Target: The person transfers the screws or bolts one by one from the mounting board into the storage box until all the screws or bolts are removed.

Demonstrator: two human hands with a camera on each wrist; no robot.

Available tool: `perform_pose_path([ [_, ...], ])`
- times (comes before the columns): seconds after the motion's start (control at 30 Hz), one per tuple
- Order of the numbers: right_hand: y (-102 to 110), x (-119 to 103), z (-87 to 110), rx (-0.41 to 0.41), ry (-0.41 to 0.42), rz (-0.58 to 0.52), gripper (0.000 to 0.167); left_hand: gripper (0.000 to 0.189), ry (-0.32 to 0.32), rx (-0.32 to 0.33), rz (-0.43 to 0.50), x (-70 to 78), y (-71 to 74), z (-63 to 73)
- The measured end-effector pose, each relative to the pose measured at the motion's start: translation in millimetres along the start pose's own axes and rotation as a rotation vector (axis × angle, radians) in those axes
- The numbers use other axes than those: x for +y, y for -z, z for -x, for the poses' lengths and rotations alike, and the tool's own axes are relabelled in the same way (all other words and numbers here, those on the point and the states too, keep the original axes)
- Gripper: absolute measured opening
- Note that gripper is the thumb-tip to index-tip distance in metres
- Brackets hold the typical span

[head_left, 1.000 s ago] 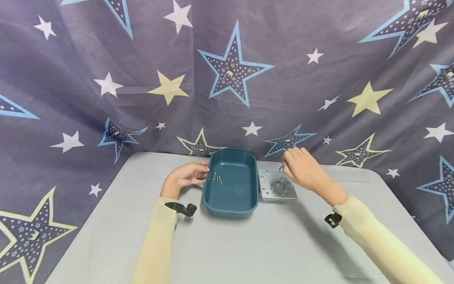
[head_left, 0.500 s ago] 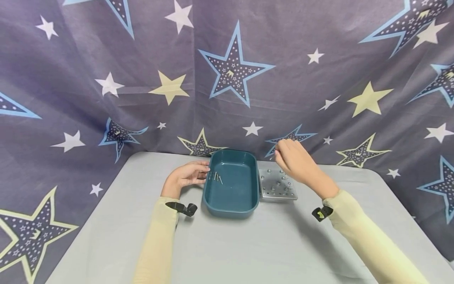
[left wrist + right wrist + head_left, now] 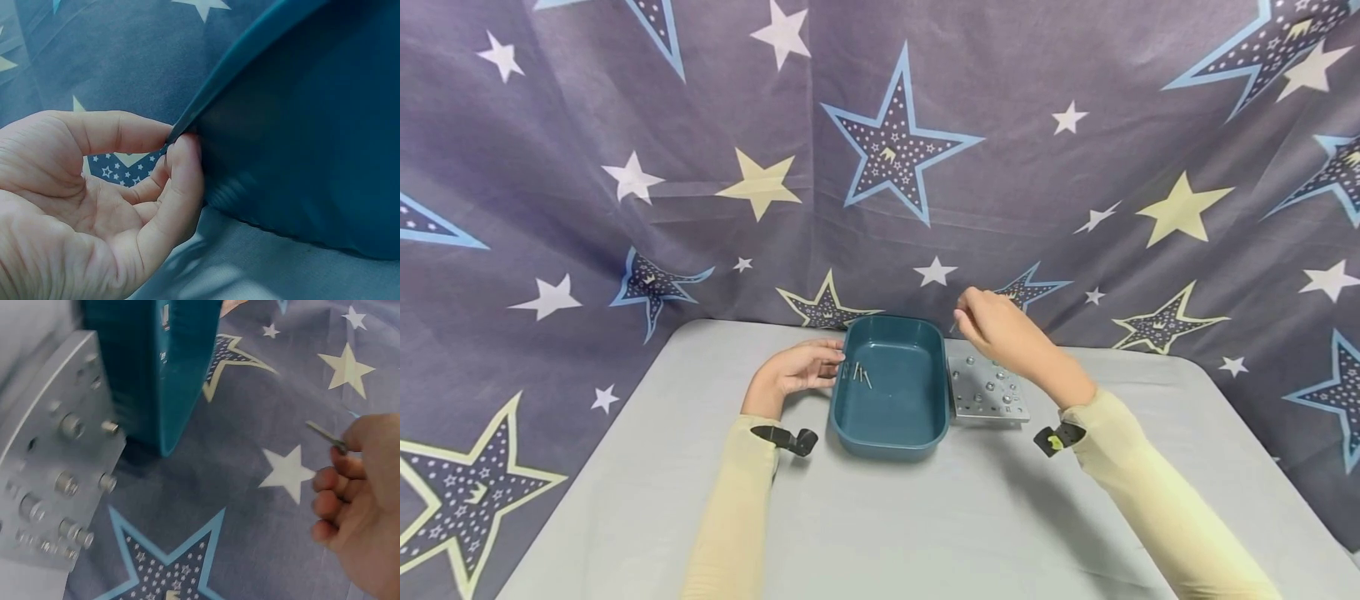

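Pointing outward, long axis slanted, a slim pin [image 3: 322, 433] (pinched by the right hand [image 3: 374, 490])

The far side of the scene is filled by a hanging cloth [image 3: 700, 100], purple-grey and softly wrinkled, by which the tabletop [image 3: 895, 533] is also bordered at left and right. The cloth is printed with stars of several kinds. Near the middle, a large blue-outlined star [image 3: 887, 125] is filled with small pale stars and a yellow crown [image 3: 888, 155]. A plain yellow star [image 3: 760, 185] is seen to its left, and white stars [image 3: 632, 177] are scattered about. At near left, a big yellow-outlined star [image 3: 445, 492] is partly cut off. The tabletop is coloured pale grey, its far corners rounded.
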State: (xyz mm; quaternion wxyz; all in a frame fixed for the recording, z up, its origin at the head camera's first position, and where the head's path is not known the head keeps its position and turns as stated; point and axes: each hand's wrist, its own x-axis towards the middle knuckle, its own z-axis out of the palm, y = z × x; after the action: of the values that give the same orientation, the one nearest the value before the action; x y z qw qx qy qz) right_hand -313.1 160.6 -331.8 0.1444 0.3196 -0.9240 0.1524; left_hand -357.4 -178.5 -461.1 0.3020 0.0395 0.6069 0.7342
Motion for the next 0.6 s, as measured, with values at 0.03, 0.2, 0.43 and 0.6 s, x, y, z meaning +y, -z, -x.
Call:
perform_pose_path([
  [0.03, 0, -2, -1.6, -0.016, -0.003, -0.008, 0.016, 0.028, 0.002, 0.002, 0.002, -0.3, 0.4, -0.4],
  [0.2, 2, -8, -10.0, -0.109, -0.005, -0.062, 0.015, 0.025, -0.005, -0.001, -0.009, -2.9, 2.6, -1.7],
  [0.43, 1, -18, -24.4, -0.185, 0.028, -0.119, 0.012, 0.026, -0.057, -0.087, -0.028, -4.0, 6.1, 2.0],
  [0.6, 0, -26, -33.6, -0.26, 0.04, -0.117, 0.008, 0.026, -0.031, -0.038, -0.028, -2.2, 3.1, -0.1],
])
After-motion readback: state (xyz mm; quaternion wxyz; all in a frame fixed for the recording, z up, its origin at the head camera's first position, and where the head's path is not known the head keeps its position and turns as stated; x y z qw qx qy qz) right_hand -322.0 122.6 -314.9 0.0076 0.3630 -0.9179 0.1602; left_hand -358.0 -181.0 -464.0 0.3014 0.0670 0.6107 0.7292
